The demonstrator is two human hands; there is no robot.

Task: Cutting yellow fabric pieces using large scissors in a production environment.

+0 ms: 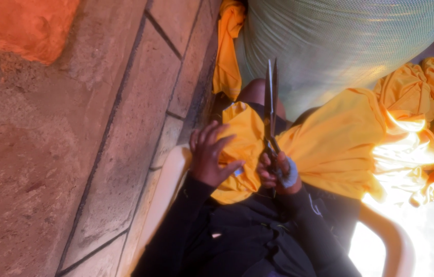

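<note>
My right hand (278, 173) grips the handles of long dark scissors (271, 102), whose blades are closed and point away from me. A pale band wraps one of its fingers. My left hand (209, 154) rests with spread fingers on a bunched fold of yellow fabric (248, 138) lying across my lap. The same yellow cloth (345, 143) spreads out to the right of the scissors. Both arms wear black sleeves.
A large greenish woven sack (340, 41) stands ahead. More yellow cloth (432, 113) is heaped at right, and a strip (227, 51) hangs beside the sack. A block wall (73, 154) fills the left. I sit in a pale plastic chair (168, 179).
</note>
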